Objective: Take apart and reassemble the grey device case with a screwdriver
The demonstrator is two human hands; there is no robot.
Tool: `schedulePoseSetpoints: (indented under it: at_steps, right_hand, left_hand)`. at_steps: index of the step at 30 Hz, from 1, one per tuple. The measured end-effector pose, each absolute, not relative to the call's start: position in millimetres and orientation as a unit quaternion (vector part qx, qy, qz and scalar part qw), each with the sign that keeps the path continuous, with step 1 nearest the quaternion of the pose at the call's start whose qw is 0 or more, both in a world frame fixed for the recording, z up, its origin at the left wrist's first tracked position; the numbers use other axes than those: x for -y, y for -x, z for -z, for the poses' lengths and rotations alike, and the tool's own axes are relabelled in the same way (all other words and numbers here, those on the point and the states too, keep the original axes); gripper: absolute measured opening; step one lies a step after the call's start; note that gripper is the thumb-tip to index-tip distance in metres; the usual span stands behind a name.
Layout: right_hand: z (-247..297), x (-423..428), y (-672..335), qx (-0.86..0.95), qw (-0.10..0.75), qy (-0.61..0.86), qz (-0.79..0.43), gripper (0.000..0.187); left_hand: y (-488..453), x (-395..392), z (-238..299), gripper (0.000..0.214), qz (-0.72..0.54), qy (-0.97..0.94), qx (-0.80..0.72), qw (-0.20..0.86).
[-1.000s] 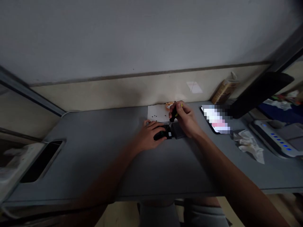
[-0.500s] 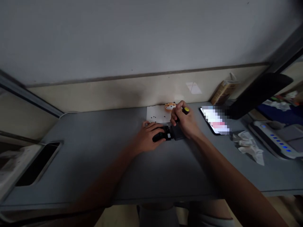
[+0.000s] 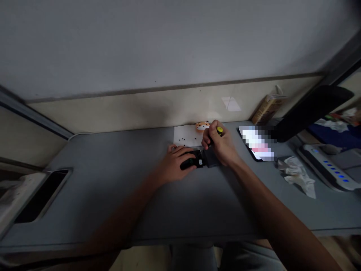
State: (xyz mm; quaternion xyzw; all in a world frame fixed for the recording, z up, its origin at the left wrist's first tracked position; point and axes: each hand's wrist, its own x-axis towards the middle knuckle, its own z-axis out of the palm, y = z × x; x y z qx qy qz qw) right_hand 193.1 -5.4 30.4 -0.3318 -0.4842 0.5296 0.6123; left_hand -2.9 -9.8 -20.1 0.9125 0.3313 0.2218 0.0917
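Fingers (image 3: 207,140) of your right hand (image 3: 222,147) pinch a yellow-capped screwdriver (image 3: 219,130) above a black device (image 3: 191,163) pinned beneath your spread left hand (image 3: 176,164), small black screws (image 3: 183,140) already out on white paper (image 3: 190,133).

This looks like a desk at home, set up for small repairs rather than a shop bench. The long grey desk (image 3: 113,199) runs under a plain painted wall (image 3: 169,45) with a cream lower band. Ahead of the left hand (image 3: 176,163) lies a paper sheet (image 3: 184,136) dotted with tiny screws, and a small orange figurine (image 3: 202,126) sits just above the right hand (image 3: 221,146), which grips a screwdriver (image 3: 219,130). Right of that hand lie a phone (image 3: 255,143), crumpled tissue (image 3: 296,175), and a device (image 3: 327,169) with blue lights.
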Motion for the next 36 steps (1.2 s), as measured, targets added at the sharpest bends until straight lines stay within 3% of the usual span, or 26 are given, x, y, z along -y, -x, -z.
schedulePoseSetpoints:
  at_steps: [5,10,16,27,36]
  right_hand:
    - [-32.0,-0.4,-191.8,0.441,0.637,0.292,-0.561,0.053]
    - [-35.5,2.8,-194.5,0.434,0.627,0.286,-0.58,0.039]
    - [-31.4,4.9,-189.4,0.43,0.64,0.311,-0.555,0.056]
    - [-36.8,5.0,-189.5,0.392,0.637,0.273,-0.605,0.042]
    - [-29.9,4.5,-192.2,0.492,0.616,0.334,-0.517,0.056]
  left_hand:
    - [2.1,10.0,20.1,0.024,-0.225,-0.911,-0.334,0.084]
    - [1.8,9.8,21.1,0.024,-0.23,-0.912,-0.331,0.079]
    - [1.6,10.0,19.6,0.023,-0.235,-0.909,-0.331,0.096]
    - [4.4,9.4,19.1,0.023,-0.22,-0.911,-0.334,0.103]
    - [-0.9,11.4,18.7,0.019,-0.225,-0.901,-0.348,0.132]
